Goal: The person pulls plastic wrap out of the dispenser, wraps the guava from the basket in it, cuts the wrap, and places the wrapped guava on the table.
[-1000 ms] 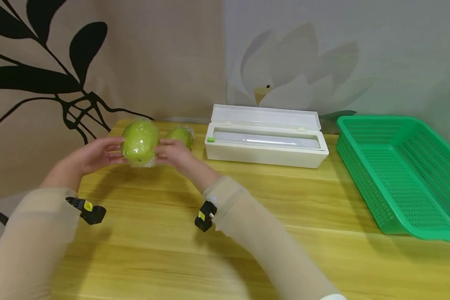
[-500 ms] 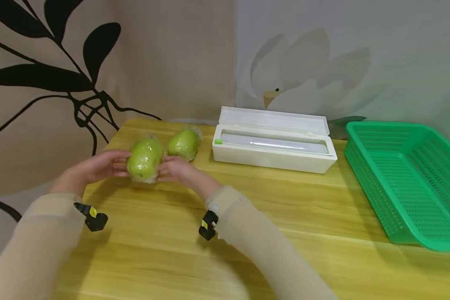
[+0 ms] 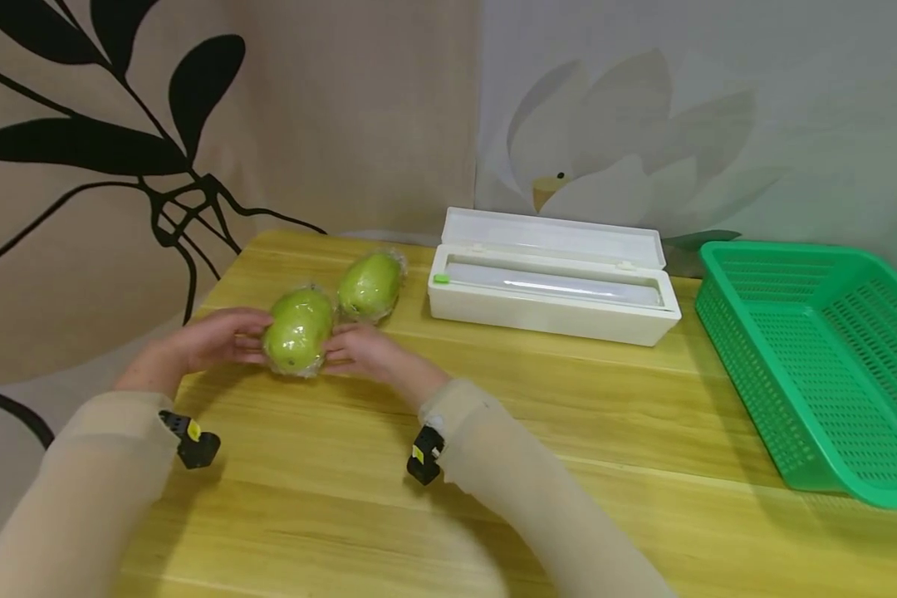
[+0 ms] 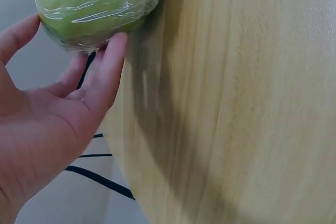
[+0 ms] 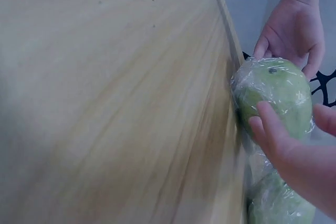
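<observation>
A plump green fruit [image 3: 297, 332] in shiny cling film sits at the left of the wooden table between both hands. My left hand [image 3: 227, 339] touches its left side, the thumb and fingers spread apart in the left wrist view. On the other side, fingertips of my right hand [image 3: 366, 349] lie against the film; the right wrist view shows these fingers fairly straight and the thumb [image 5: 325, 119] apart from them. A second wrapped green fruit [image 3: 370, 286] rests just behind and to the right of the first.
A white cling film dispenser [image 3: 553, 316] with its lid raised and a roll [image 3: 553, 282] inside stands at the back middle. To the right is a green perforated plastic basket [image 3: 755, 390]. A patterned wall backs the table [image 3: 344, 498].
The hands and the fruit between them have come down and nearer the body. The second fruit, partly covered by the right hand before, now shows fully. The view has shifted a little left.
</observation>
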The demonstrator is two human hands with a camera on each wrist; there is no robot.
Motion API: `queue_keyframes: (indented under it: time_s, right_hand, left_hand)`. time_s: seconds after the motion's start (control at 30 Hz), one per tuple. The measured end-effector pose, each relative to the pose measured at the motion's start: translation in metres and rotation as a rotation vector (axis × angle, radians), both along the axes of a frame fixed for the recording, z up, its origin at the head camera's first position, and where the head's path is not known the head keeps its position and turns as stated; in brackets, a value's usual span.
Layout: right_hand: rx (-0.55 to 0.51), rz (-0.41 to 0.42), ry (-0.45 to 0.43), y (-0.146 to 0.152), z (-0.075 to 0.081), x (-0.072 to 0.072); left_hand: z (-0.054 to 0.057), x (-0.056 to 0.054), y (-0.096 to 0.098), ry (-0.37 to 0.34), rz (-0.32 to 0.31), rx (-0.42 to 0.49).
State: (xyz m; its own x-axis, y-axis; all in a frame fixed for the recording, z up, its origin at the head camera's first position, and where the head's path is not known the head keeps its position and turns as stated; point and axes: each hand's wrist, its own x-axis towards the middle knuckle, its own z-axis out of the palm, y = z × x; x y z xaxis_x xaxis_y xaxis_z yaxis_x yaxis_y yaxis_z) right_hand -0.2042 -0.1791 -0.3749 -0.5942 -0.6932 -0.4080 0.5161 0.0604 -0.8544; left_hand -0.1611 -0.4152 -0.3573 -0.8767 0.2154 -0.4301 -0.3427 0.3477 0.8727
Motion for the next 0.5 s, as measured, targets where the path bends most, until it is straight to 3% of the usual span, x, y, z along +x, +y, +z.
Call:
queue_keyframes:
  time_s: [0.1, 0.23, 0.33, 0.5]
  right_hand:
    - [0.010, -0.026, 0.004, 0.006, 0.003, -0.001]
    - [0.039, -0.034, 0.027, 0.024, 0.009, -0.006]
    - [0.060, -0.008, 0.068, 0.045, 0.014, -0.011]
    - [0.114, 0.007, 0.184, 0.080, 0.020, -0.019]
  left_hand:
    - [0.009, 0.001, 0.009, 0.000, 0.007, -0.115]
    - [0.025, 0.003, 0.030, 0.033, 0.110, -0.362]
    - [0.037, 0.005, 0.044, 0.146, 0.177, -0.481]
    - [0.047, 0.006, 0.068, 0.314, 0.198, -0.528]
